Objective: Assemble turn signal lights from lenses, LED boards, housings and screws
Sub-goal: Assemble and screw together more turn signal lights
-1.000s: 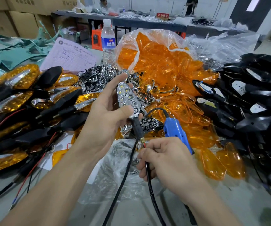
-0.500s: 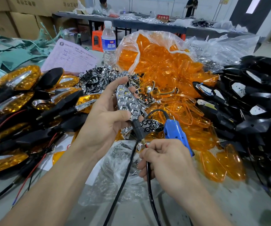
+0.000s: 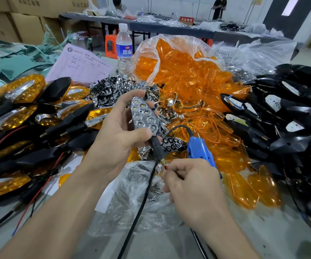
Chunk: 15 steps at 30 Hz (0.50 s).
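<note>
Left hand [image 3: 113, 144] gripping light unit [image 3: 144, 116] at frame centre, thumb across base, fingers curling behind. Long axis tilting: tip upper left, stalk [image 3: 155, 146] pointing lower right. Right hand [image 3: 194, 182] sitting just below stalk end, fingertips pinching red wire [image 3: 166, 167], so it's looking the nearer hand for any wire pull.

We see a grey table [image 3: 169, 243]: finished amber lights [image 3: 20, 109] piled left, black housings [image 3: 291, 118] right, bag of orange lenses [image 3: 184, 71] mid-back, chrome reflectors [image 3: 109, 88] beside it, water bottle [image 3: 124, 49] and pink form [image 3: 80, 66] behind, clear screw bag [image 3: 137, 193] in front.
</note>
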Tool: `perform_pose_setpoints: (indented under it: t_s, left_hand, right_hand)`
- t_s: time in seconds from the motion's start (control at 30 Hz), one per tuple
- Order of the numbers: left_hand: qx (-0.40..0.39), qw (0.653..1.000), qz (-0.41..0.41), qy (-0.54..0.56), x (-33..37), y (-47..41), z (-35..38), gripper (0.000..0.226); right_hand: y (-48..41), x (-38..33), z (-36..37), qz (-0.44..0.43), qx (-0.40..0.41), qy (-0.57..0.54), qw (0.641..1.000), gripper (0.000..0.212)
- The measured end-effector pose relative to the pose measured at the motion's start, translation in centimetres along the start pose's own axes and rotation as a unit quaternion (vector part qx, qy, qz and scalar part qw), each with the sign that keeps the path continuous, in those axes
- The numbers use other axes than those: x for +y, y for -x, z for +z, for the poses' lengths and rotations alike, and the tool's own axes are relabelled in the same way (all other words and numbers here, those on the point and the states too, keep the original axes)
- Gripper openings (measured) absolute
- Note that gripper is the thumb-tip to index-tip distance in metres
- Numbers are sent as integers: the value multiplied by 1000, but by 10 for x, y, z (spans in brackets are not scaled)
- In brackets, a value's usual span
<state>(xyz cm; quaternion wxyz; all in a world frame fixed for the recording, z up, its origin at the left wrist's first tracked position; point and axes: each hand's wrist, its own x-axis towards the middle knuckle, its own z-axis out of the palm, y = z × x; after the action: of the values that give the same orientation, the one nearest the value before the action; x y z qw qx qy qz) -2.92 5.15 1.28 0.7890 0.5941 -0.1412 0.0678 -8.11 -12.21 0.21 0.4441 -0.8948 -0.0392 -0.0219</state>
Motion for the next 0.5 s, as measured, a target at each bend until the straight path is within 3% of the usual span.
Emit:
perform_pose_setpoints:
  t_s: [0.5]
  left_hand:
    - [-3, 1000, -9, -5, -1, -1, 0, 72]
  right_hand:
    - [1, 1, 1, 19, -17, 7, 1000, 20]
